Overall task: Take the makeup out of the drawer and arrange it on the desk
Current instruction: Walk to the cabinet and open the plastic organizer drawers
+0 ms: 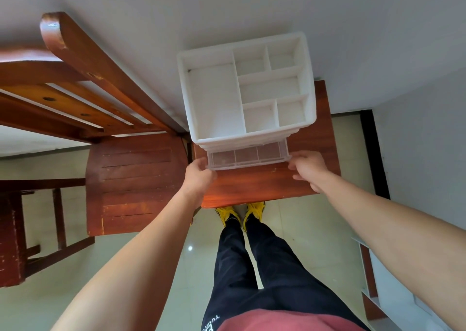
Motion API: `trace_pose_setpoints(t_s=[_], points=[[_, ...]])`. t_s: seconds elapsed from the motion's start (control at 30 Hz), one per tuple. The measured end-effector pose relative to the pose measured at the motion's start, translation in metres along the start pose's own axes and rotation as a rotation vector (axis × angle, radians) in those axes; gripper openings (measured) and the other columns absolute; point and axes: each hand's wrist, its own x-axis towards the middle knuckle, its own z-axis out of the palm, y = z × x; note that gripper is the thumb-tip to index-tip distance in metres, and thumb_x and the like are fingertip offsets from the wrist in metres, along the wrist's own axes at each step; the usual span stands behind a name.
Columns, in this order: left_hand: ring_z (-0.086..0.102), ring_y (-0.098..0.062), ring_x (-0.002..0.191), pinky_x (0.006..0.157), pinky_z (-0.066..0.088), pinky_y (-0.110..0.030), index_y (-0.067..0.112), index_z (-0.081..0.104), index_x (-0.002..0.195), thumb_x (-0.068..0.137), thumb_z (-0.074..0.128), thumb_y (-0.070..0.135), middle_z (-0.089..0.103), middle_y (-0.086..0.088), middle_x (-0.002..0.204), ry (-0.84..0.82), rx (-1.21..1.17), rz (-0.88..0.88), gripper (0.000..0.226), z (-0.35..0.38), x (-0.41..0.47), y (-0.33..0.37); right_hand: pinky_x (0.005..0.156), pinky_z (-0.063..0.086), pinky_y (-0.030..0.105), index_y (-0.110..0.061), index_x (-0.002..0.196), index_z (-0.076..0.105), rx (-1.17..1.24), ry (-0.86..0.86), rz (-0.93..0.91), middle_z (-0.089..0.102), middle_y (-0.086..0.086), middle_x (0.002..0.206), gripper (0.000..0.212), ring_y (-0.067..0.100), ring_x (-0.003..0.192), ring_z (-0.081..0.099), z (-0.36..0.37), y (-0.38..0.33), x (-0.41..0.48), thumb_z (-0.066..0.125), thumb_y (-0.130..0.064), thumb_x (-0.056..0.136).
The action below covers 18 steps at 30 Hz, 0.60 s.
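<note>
Clear plastic drawer; left grip, right grip pinch corners

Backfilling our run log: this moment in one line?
drawer partly out of organizer, nothing visible inside | left hand grips its left corner | right hand holds its right corner | organizer stands on desk

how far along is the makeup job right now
Done: the clear plastic drawer is pulled partway out of the white plastic organiser. In hand: the left hand and right hand grip its ends. Left: everything else; no makeup shows in the drawer or on the red-brown wooden desk.
</note>
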Motion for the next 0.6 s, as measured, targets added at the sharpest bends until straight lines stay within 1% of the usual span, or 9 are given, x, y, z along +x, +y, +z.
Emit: trace_pose_setpoints(t_s=[0.1, 0.17, 0.23, 0.3, 0.37, 0.43, 0.5, 0.57, 0.6], points=[[0.057, -0.024, 0.109, 0.097, 0.047, -0.036, 0.006, 0.051, 0.132, 0.085, 0.051, -0.006, 0.06, -0.005, 0.116, -0.02, 0.056, -0.002, 0.049, 0.002, -0.012, -0.008, 0.062, 0.055, 0.029, -0.021, 0.09, 0.068, -0.065, 0.022, -0.014, 0.072, 0.006, 0.095, 0.022, 0.021, 0.096, 0.069, -0.001, 0.016, -0.004, 0.055, -0.004, 0.089], [0.059, -0.026, 0.111, 0.1, 0.047, -0.04, 0.007, 0.052, 0.132, 0.087, 0.053, 0.001, 0.06, -0.006, 0.121, -0.018, 0.112, -0.011, 0.045, 0.003, -0.015, -0.018, 0.063, 0.056, 0.031, -0.024, 0.082, 0.067, -0.114, 0.029, -0.019, 0.073, 0.006, 0.09, 0.022, 0.021, 0.091, 0.071, -0.003, 0.026, -0.006, 0.056, -0.007, 0.089], [0.059, -0.026, 0.112, 0.101, 0.047, -0.042, 0.01, 0.051, 0.133, 0.087, 0.055, 0.007, 0.059, -0.008, 0.128, -0.006, 0.181, -0.026, 0.046, 0.003, -0.018, -0.028, 0.069, 0.06, 0.035, -0.027, 0.079, 0.065, -0.184, 0.015, -0.026, 0.074, 0.006, 0.09, 0.021, 0.021, 0.088, 0.072, -0.005, 0.035, -0.008, 0.058, -0.011, 0.091], [0.057, -0.025, 0.116, 0.102, 0.046, -0.04, 0.01, 0.05, 0.135, 0.089, 0.054, 0.009, 0.057, -0.007, 0.131, 0.017, 0.225, -0.032, 0.047, 0.005, -0.021, -0.035, 0.078, 0.061, 0.041, -0.028, 0.08, 0.067, -0.284, -0.016, -0.039, 0.074, 0.005, 0.094, 0.018, 0.021, 0.089, 0.071, -0.007, 0.04, -0.008, 0.06, -0.015, 0.091], [0.055, -0.025, 0.118, 0.102, 0.045, -0.036, 0.009, 0.052, 0.134, 0.091, 0.052, 0.009, 0.058, -0.007, 0.131, 0.051, 0.237, -0.017, 0.043, 0.007, -0.022, -0.039, 0.085, 0.058, 0.038, -0.024, 0.096, 0.072, -0.438, -0.01, -0.081, 0.073, 0.003, 0.105, 0.013, 0.023, 0.096, 0.069, -0.009, 0.038, -0.011, 0.06, -0.02, 0.092], [0.056, -0.024, 0.116, 0.096, 0.045, -0.031, 0.008, 0.055, 0.131, 0.092, 0.052, 0.008, 0.059, -0.007, 0.128, 0.079, 0.243, -0.008, 0.039, 0.007, -0.019, -0.041, 0.083, 0.054, 0.033, -0.022, 0.111, 0.071, -0.619, 0.077, -0.195, 0.07, 0.001, 0.113, 0.023, 0.025, 0.1, 0.066, -0.008, 0.029, -0.017, 0.059, -0.023, 0.092], [0.057, -0.023, 0.11, 0.087, 0.044, -0.028, 0.008, 0.057, 0.128, 0.092, 0.052, 0.007, 0.061, -0.006, 0.124, 0.095, 0.251, -0.004, 0.036, 0.006, -0.016, -0.041, 0.076, 0.052, 0.032, -0.021, 0.111, 0.069, -0.734, 0.152, -0.38, 0.067, 0.0, 0.112, 0.023, 0.025, 0.099, 0.064, -0.004, 0.017, -0.025, 0.058, -0.023, 0.091], [0.059, -0.022, 0.103, 0.083, 0.047, -0.029, 0.01, 0.059, 0.126, 0.092, 0.052, 0.007, 0.063, -0.007, 0.119, 0.103, 0.267, -0.002, 0.035, 0.006, -0.014, -0.043, 0.073, 0.049, 0.031, -0.019, 0.11, 0.069, -0.794, 0.131, -0.535, 0.064, 0.0, 0.111, 0.022, 0.023, 0.1, 0.062, 0.004, 0.007, -0.029, 0.059, -0.023, 0.09], [0.059, -0.022, 0.1, 0.083, 0.049, -0.031, 0.01, 0.06, 0.125, 0.091, 0.053, 0.006, 0.064, -0.007, 0.116, 0.108, 0.271, -0.006, 0.035, 0.005, -0.012, -0.046, 0.076, 0.05, 0.032, -0.019, 0.112, 0.068, -0.824, 0.09, -0.586, 0.064, 0.0, 0.113, 0.024, 0.023, 0.103, 0.061, 0.01, 0.002, -0.03, 0.058, -0.024, 0.091]])
